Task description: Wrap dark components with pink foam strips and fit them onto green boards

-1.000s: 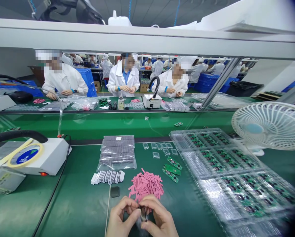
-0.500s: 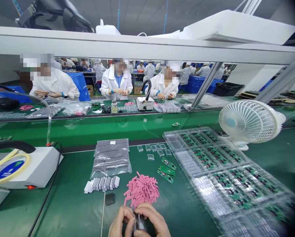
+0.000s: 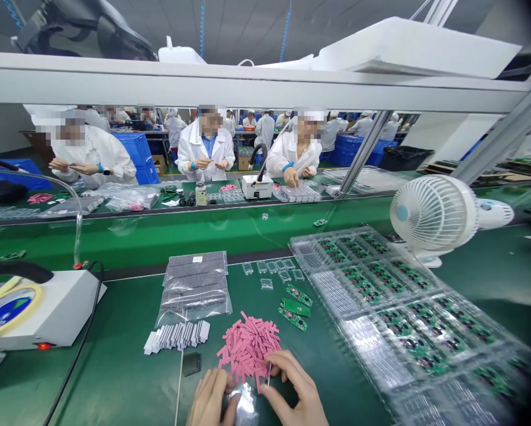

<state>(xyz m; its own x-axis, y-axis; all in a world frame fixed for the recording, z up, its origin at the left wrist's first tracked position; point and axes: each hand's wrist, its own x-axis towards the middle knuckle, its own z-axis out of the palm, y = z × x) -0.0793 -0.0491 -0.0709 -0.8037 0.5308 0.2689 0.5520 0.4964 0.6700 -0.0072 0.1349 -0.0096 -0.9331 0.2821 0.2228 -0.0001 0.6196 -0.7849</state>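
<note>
Pink strips (image 3: 248, 344), too many to count, lie heaped just beyond both hands: the left hand (image 3: 209, 397) is closed on one shiny clear film (image 3: 246, 407), the right hand (image 3: 296, 390) pinches one thin piece (image 3: 269, 373) at the heap's near edge. Bare tabletop (image 3: 127, 378) opens left of one dark square (image 3: 192, 364) and right towards the tray's edge (image 3: 366, 362). Three circuit boards (image 3: 296, 307) and eight clear covers (image 3: 266, 284) lie farther back.

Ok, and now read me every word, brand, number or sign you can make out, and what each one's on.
Nothing can be read with certainty.
Blue oval label on the white boxy machine at left: pale marks, too blurred to read.
Small white sticker on the clear plastic bag of grey strips: too small to read.
</note>
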